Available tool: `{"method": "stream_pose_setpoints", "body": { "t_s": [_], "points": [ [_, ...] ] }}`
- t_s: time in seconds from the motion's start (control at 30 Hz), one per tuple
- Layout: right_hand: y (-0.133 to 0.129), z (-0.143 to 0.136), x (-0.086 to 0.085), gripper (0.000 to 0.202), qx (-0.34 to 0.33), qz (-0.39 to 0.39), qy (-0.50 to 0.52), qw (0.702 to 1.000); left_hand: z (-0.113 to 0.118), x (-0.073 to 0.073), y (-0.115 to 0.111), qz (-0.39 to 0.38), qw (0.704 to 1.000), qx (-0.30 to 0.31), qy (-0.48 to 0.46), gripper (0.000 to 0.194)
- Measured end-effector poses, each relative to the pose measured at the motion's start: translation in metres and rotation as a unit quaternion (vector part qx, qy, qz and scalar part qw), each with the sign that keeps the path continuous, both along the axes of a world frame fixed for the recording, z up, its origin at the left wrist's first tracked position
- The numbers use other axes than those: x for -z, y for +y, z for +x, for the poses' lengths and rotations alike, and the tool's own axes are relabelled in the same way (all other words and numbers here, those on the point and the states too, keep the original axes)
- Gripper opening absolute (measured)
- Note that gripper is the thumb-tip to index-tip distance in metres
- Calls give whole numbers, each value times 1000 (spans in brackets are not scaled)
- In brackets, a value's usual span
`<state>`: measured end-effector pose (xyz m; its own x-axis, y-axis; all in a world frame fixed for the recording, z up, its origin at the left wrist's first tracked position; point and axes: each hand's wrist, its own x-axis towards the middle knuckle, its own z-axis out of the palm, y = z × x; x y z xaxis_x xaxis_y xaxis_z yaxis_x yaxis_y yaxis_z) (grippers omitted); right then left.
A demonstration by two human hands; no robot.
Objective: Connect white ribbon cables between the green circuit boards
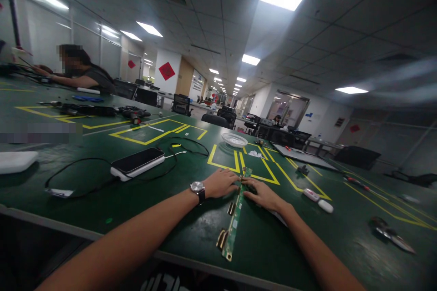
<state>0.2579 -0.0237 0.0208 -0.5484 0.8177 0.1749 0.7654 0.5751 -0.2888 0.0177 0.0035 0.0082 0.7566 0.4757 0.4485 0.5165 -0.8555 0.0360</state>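
Note:
A long, narrow green circuit board [235,223] with metal connectors along its left edge lies lengthwise in front of me, its near end close to the table's front edge. My left hand [221,183], below a wristwatch [197,187], is closed at the left side of the board's far part, fingers and thumb against it. On the other side, my right hand [262,194] curls its fingers onto the same part. A dark piece shows under the right fingers, too small to make out. Part of a pale flat thing [278,217] peeks from beneath the right wrist.
Left on the green table [136,209] lie a phone on a white block [138,163] and a black cable [78,160]. Beyond my hands stands a clear dish [234,139]. A white-and-pink case [311,195] and a knife-like tool [392,235] lie right. Another person [85,70] sits far left.

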Motion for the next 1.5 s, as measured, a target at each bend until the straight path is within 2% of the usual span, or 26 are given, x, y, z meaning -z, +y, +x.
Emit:
{"method": "stream_pose_setpoints", "body": {
  "t_s": [0.1, 0.17, 0.23, 0.3, 0.37, 0.43, 0.57, 0.83, 1.23, 1.5],
  "points": [
    [-11, -4, -9, 24, -51, -20, 50, 997, 1, 1, -2, -12, 1000, 15, 9, 28],
    [-14, -5, -14, 20, -60, -1, 73, 996, 2, 3, -3, -16, 999, 27, 12, 29],
    [-12, 0, -18, 20, -14, 44, 70, 997, 3, 4, -4, -21, 999, 37, 13, 32],
    [-9, 11, -20, 18, 76, 73, 31, 994, 5, 5, -5, -27, 999, 45, 12, 32],
    [-6, 24, -19, 21, 157, 64, -18, 985, 6, 6, -6, -30, 998, 51, 11, 31],
    [-5, 34, -16, 26, 183, 37, -44, 981, 7, 6, -7, -27, 998, 53, 12, 28],
    [-6, 36, -10, 21, 148, 11, -46, 988, 6, 4, -7, -10, 999, 47, 17, 22],
    [-13, 9, -6, 16, 38, -6, 15, 999, 3, 6, -2, -11, 998, 61, 30, 21],
    [-14, 1, -3, 11, 41, 33, 0, 999, 3, 5, -3, -25, 996, 78, 20, 19],
    [-19, -1, -7, 13, 0, 24, 18, 1000, 2, 5, -3, -39, 995, 84, 22, 19]
  ]
}}
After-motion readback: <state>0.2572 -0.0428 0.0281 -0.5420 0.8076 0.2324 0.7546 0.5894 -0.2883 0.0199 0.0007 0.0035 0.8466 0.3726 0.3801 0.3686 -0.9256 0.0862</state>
